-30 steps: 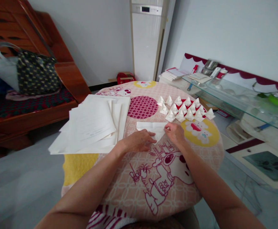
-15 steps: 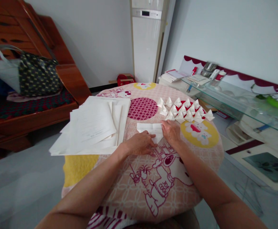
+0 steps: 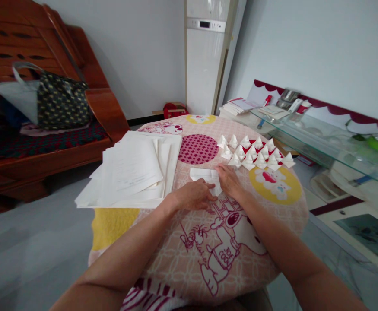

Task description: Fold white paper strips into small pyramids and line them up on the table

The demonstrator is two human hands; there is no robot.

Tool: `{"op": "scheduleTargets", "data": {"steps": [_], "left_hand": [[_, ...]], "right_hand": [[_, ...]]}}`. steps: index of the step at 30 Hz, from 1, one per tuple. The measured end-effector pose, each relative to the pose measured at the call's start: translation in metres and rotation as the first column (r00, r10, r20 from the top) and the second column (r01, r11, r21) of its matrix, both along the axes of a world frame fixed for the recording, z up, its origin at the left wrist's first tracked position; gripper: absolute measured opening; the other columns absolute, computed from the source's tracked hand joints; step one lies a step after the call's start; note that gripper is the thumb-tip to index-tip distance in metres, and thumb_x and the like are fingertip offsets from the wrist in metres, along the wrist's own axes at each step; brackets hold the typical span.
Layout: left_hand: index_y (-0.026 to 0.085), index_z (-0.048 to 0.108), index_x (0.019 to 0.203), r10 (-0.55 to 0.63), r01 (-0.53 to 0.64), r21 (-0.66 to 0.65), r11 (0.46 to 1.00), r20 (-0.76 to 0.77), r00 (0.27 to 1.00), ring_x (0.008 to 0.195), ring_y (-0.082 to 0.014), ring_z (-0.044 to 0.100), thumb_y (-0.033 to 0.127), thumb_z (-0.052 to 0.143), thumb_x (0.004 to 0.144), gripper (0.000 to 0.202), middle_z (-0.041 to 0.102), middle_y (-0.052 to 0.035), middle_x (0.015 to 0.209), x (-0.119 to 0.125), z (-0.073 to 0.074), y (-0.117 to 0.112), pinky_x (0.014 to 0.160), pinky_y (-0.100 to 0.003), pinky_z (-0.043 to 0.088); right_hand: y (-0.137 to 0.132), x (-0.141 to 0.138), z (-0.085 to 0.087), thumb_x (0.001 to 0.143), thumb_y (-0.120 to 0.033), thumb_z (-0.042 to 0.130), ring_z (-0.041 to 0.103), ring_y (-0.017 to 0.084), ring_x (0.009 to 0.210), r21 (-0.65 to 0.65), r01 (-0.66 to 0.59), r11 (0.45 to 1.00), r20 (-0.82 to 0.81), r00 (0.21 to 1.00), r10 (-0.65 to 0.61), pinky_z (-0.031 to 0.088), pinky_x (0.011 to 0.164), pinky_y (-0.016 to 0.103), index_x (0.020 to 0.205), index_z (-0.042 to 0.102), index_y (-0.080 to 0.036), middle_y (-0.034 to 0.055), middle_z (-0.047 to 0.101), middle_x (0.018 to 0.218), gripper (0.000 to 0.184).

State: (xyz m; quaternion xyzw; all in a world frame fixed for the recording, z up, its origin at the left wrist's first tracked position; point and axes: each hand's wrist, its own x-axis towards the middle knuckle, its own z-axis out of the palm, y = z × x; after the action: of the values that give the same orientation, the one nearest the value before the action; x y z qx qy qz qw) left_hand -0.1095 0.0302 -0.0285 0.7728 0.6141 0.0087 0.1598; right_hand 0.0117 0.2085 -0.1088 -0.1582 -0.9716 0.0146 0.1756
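Note:
A partly folded sheet of white paper (image 3: 204, 174) lies flat on the round table, its upper edge turned into a band. My left hand (image 3: 196, 194) rests over its lower left part, fingers stretched out and touching the paper. At the right end of the band, my right hand (image 3: 228, 180) has its fingers closed on the paper's edge; the fingertips are partly hidden. Just beyond that hand stand several small white folded paper boats (image 3: 247, 160), set in rows.
A stack of white sheets (image 3: 133, 168) lies left of my hands, overhanging the patterned tablecloth (image 3: 163, 242). Along the right runs a glass shelf (image 3: 325, 138) with objects on it. A wooden bench (image 3: 106, 116) holding a dark patterned bag (image 3: 64, 101) stands to the left.
The whole view has shifted slightly to the right. My right hand has moved a little inward along the band of the folded paper; my left hand stays on the paper.

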Motion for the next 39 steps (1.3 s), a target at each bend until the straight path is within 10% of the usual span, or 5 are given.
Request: {"op": "scheduleTargets", "data": {"steps": [14, 21, 31, 35, 39], "left_hand": [[0.017, 0.064, 0.136, 0.318, -0.394, 0.284, 0.874, 0.278, 0.906, 0.127, -0.0277, 0.059, 0.017, 0.069, 0.083, 0.053, 0.065, -0.0140, 0.136, -0.037, -0.047, 0.015, 0.111, -0.045, 0.047], [0.017, 0.072, 0.089, 0.388, -0.507, 0.199, 0.838, 0.436, 0.812, 0.078, -0.0175, 0.063, 0.016, 0.062, 0.079, 0.014, 0.071, -0.0032, 0.083, -0.041, -0.033, 0.015, 0.077, -0.030, 0.049], [0.016, 0.057, 0.081, 0.212, -0.726, 0.046, 0.686, 0.942, 0.259, 0.057, -0.0086, 0.042, 0.040, 0.068, 0.080, 0.027, 0.051, 0.0033, 0.065, -0.058, -0.019, 0.006, 0.053, -0.021, 0.028], [0.017, 0.057, 0.081, 0.224, -0.781, 0.055, 0.622, 0.943, 0.245, 0.057, -0.0084, 0.043, 0.039, 0.070, 0.078, 0.026, 0.051, 0.0034, 0.065, -0.058, -0.021, 0.007, 0.052, -0.021, 0.027], [0.017, 0.057, 0.079, 0.291, -0.817, 0.092, 0.569, 0.907, 0.305, 0.057, -0.0094, 0.044, 0.035, 0.068, 0.077, 0.020, 0.051, 0.0035, 0.063, -0.059, -0.021, 0.007, 0.052, -0.021, 0.030]], "right_hand": [[-0.002, 0.003, -0.004, 0.089, -0.007, 0.044, 0.058, 0.027, 0.121, -0.153, -0.031, 0.988, -0.196, 0.981, 0.001, 0.047, 0.106, 0.047, 0.122, 0.066, -0.017, 0.0143, 0.067, 0.126, 0.041], [-0.007, 0.010, 0.020, 0.094, -0.019, 0.044, 0.064, 0.026, 0.112, -0.381, -0.089, 0.920, -0.327, 0.944, -0.044, 0.048, 0.101, 0.043, 0.109, 0.072, -0.020, 0.0105, 0.073, 0.113, 0.032], [-0.013, 0.027, 0.046, 0.074, -0.045, 0.078, 0.060, 0.015, 0.068, -0.868, -0.319, 0.380, -0.457, 0.811, -0.364, 0.046, 0.064, 0.027, 0.085, 0.071, -0.020, 0.0001, 0.069, 0.076, 0.028], [-0.019, 0.026, 0.050, 0.062, -0.039, 0.084, 0.064, 0.017, 0.067, -0.905, -0.406, 0.128, -0.421, 0.807, -0.414, 0.051, 0.065, 0.030, 0.087, 0.070, -0.021, 0.0011, 0.073, 0.080, 0.034], [-0.023, 0.024, 0.049, 0.059, -0.034, 0.084, 0.063, 0.018, 0.063, -0.911, -0.391, 0.132, -0.406, 0.792, -0.457, 0.050, 0.061, 0.030, 0.080, 0.067, -0.021, -0.0002, 0.072, 0.074, 0.030]]}}
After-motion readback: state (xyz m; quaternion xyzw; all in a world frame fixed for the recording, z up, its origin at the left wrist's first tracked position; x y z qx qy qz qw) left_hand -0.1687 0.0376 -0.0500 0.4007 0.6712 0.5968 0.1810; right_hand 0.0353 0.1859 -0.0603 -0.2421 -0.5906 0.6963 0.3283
